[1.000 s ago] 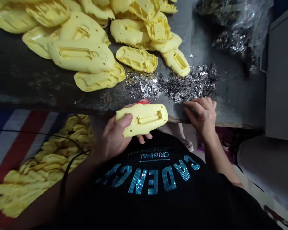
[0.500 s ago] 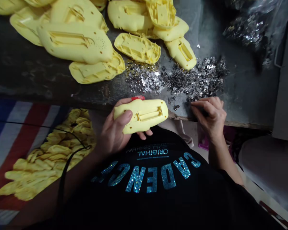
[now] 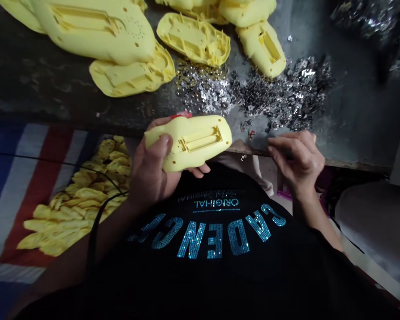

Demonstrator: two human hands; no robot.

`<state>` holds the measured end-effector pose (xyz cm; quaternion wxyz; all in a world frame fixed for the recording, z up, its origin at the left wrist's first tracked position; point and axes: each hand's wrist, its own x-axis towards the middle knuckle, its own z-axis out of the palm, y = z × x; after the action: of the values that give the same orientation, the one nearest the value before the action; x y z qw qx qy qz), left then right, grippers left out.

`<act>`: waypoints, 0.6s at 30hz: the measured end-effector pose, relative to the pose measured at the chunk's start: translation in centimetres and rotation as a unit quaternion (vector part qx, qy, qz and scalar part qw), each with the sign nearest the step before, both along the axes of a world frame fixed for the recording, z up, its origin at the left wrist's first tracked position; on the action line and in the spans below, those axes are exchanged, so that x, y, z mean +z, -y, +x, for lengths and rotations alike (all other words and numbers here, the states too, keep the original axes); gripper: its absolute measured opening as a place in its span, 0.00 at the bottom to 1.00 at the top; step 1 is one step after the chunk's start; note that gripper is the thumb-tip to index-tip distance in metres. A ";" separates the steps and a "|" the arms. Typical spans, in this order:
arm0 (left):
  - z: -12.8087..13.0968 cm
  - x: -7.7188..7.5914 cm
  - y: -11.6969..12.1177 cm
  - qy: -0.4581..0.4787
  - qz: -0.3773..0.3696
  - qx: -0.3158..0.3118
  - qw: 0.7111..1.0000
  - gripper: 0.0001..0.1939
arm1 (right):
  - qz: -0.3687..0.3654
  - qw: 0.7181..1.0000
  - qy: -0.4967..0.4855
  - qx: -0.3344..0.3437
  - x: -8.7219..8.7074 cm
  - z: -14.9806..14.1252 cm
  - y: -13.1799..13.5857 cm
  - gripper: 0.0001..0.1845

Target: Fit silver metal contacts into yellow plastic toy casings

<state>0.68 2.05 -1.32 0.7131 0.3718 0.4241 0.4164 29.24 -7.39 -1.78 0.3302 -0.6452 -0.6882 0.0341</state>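
2 bare hands are working over the worktable (image 3: 36,89) edge: the left hand (image 3: 150,173) is gripping a yellow plastic housing shell (image 3: 193,140), held just above the edge, while the right hand (image 3: 298,158) is bringing its fingertips together beside a heap of small metal pieces (image 3: 280,95); whether they are pinching anything is hidden. More yellow shells (image 3: 193,38) are lying beyond.

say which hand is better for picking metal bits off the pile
Right hand, probably: it sits nearest the metal pieces, while the left hand grips the yellow plastic shell.
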 end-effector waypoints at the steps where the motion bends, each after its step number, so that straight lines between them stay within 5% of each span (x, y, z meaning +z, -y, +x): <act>1: -0.1 0.1 0.0 -0.002 0.005 0.010 1.000 0.16 | -0.002 1.000 -0.006 0.021 -0.3 0.2 0.9 0.07; 5: -0.5 0.2 0.3 0.000 0.026 0.030 0.999 0.15 | -0.121 0.981 -0.089 0.123 -4.0 0.1 4.6 0.06; 11: -0.3 0.4 0.7 -0.008 0.015 0.031 0.999 0.18 | -0.154 0.976 -0.151 -0.012 -11.2 -2.0 4.3 0.12; 18: -0.8 0.2 0.7 -0.008 0.009 0.004 1.000 0.17 | -0.137 0.973 -0.169 -0.072 -12.5 -3.4 3.5 0.16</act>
<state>-0.11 1.33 -1.16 0.7045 0.3795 0.4275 0.4205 25.84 -10.89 -14.25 0.3516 -0.7168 -0.5633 0.2127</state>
